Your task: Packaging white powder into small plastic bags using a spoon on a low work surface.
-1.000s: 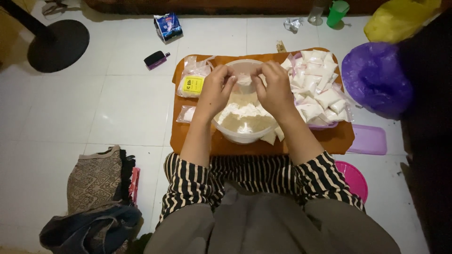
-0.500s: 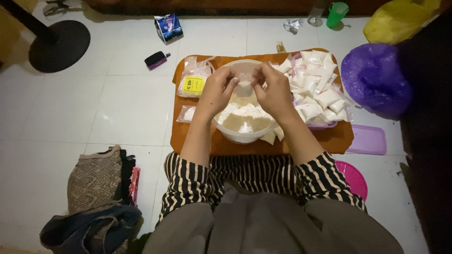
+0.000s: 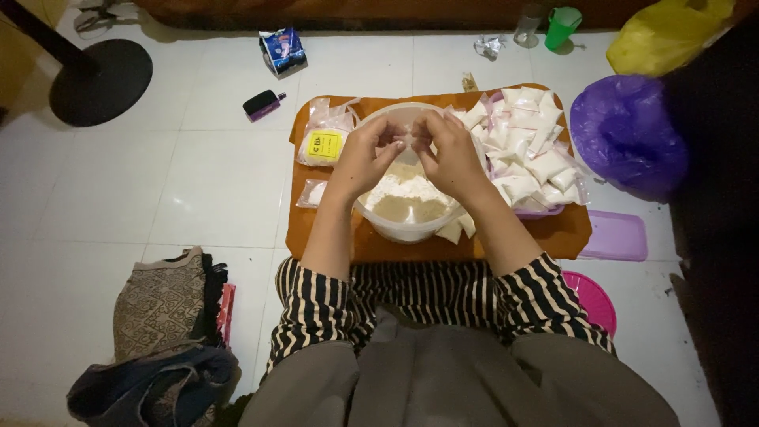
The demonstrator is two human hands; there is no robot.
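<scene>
White tiled floor (image 3: 158, 190) is lying open to the left of the work, while the right side is crowding in with a purple bag (image 3: 628, 134), a yellow bag (image 3: 668, 35) and a lilac lid (image 3: 621, 236) sitting just off the edge of the orange tray (image 3: 569, 233). A heap of small white packets (image 3: 526, 154) is filling the tray's right half, and a clear bowl of pale flour (image 3: 407, 202) is sitting at the middle, its near rim close to the tray's front edge. Above the bowl, the left hand (image 3: 365, 156) and right hand (image 3: 452, 154) are meeting, fingertips pressed together and pinching a small clear packet (image 3: 407, 142). Compared with a second ago, both hands are sitting slightly higher over the bowl, lifting the packet clear of the flour
</scene>
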